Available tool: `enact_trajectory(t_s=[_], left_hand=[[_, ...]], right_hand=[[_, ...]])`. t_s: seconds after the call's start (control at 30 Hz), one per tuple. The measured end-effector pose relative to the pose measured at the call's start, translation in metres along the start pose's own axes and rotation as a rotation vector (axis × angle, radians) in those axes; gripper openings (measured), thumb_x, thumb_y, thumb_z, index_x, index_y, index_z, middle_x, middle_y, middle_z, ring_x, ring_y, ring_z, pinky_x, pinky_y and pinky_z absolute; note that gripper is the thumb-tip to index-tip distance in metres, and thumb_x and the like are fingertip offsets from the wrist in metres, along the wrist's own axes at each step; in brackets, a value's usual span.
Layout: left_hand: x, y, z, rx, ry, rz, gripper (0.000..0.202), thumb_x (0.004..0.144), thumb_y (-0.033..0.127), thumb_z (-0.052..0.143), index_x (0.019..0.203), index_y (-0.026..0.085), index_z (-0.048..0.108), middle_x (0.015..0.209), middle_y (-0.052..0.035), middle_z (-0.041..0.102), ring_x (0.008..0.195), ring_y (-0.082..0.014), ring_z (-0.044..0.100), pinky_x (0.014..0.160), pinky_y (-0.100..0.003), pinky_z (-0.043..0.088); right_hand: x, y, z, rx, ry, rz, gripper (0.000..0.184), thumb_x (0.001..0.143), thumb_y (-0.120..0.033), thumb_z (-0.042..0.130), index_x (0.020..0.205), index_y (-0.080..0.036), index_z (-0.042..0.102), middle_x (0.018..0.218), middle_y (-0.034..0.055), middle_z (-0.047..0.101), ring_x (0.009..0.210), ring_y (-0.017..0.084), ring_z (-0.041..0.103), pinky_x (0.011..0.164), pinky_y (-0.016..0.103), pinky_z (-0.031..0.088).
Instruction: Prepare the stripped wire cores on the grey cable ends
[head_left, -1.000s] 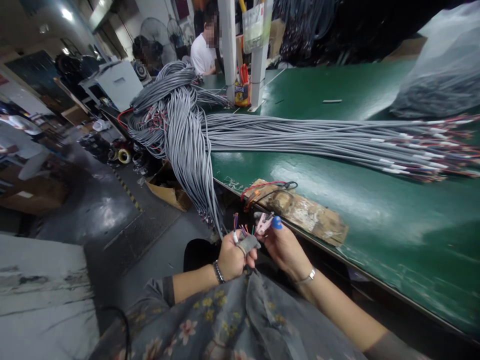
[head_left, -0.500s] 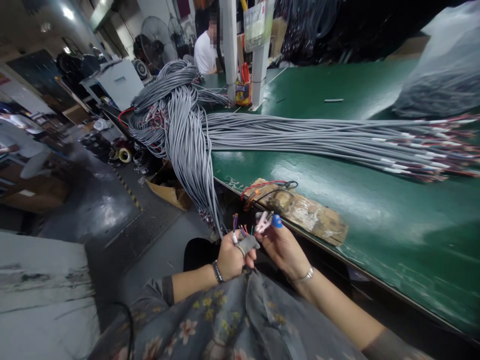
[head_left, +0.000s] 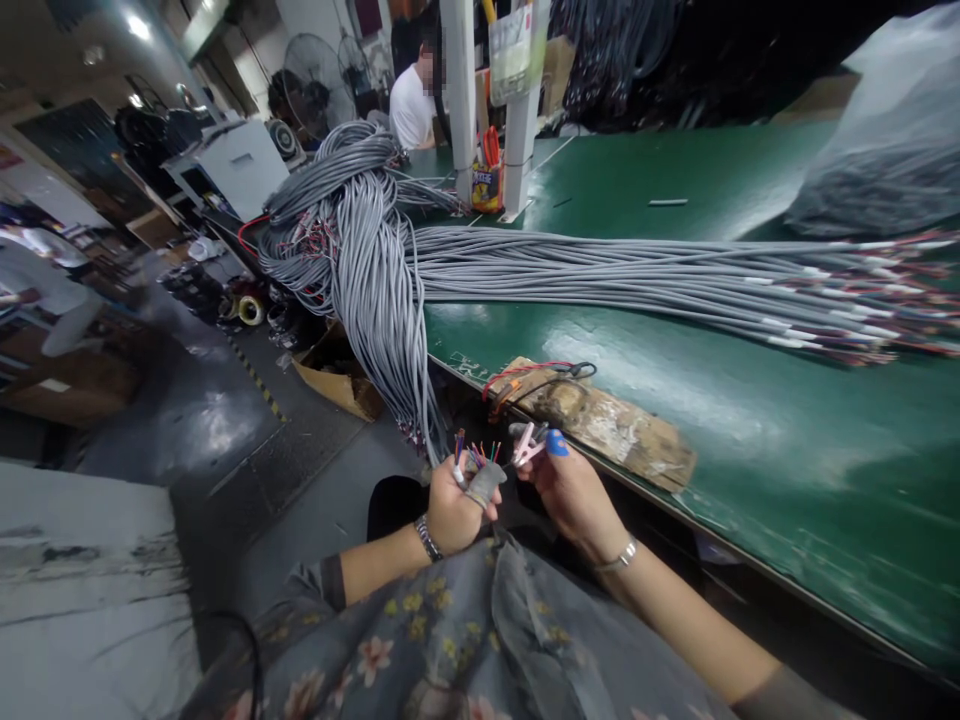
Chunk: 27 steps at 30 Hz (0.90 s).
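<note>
Across right of frame, green bench [head_left: 795, 430], with grey cable bundle [head_left: 600, 262] laid lengthwise on it, probably to align the ends near right edge. Wooden board [head_left: 630, 430] by bench edge, centre, likely for easy reach. Low centre: left hand [head_left: 450, 508] with fingers closed around coloured wires [head_left: 486, 455], seemingly to steady them upright; right hand [head_left: 576, 500] with fingers pinching pink clip [head_left: 527, 445] just beside. Wires: thin, multicoloured, splayed upward. Clip: pale, arms apart, tip detail too small to tell.
</note>
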<state>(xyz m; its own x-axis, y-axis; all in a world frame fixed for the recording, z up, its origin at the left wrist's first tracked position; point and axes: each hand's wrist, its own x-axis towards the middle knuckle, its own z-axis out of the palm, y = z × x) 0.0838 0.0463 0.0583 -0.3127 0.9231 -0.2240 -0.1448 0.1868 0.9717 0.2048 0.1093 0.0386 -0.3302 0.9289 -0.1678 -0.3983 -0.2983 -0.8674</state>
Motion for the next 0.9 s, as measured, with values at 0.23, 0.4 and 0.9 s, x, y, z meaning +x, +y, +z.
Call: enact_trajectory(t_s=[0.23, 0.4, 0.9], left_hand=[[0.004, 0.0, 0.002, 0.075, -0.015, 0.072, 0.043, 0.065, 0.057, 0.066, 0.069, 0.016, 0.054, 0.047, 0.0036, 0.054, 0.033, -0.0058, 0.045, 0.034, -0.017, 0.034], [0.006, -0.009, 0.0, 0.127, -0.019, 0.126, 0.041, 0.071, 0.056, 0.062, 0.069, 0.016, 0.053, 0.049, 0.0033, 0.054, 0.034, -0.0054, 0.046, 0.035, -0.016, 0.035], [-0.001, -0.006, -0.008, 0.008, -0.126, -0.107, 0.048, 0.059, 0.06, 0.069, 0.061, 0.016, 0.051, 0.046, 0.0018, 0.054, 0.03, -0.0064, 0.043, 0.031, -0.018, 0.03]], right_hand=[[0.002, 0.006, -0.003, -0.011, -0.035, 0.006, 0.049, 0.063, -0.071, 0.061, 0.066, -0.023, 0.068, 0.059, 0.0003, 0.06, 0.055, 0.015, 0.05, 0.053, 0.028, 0.044], [0.01, 0.011, 0.0, 0.233, 0.012, 0.122, 0.043, 0.055, -0.06, 0.076, 0.072, -0.021, 0.069, 0.065, 0.0008, 0.065, 0.058, 0.014, 0.055, 0.056, 0.026, 0.047], [-0.008, 0.011, -0.011, 0.214, -0.271, 0.3, 0.045, 0.06, -0.059, 0.073, 0.085, -0.021, 0.071, 0.085, 0.0051, 0.067, 0.071, 0.015, 0.057, 0.063, 0.026, 0.046]])
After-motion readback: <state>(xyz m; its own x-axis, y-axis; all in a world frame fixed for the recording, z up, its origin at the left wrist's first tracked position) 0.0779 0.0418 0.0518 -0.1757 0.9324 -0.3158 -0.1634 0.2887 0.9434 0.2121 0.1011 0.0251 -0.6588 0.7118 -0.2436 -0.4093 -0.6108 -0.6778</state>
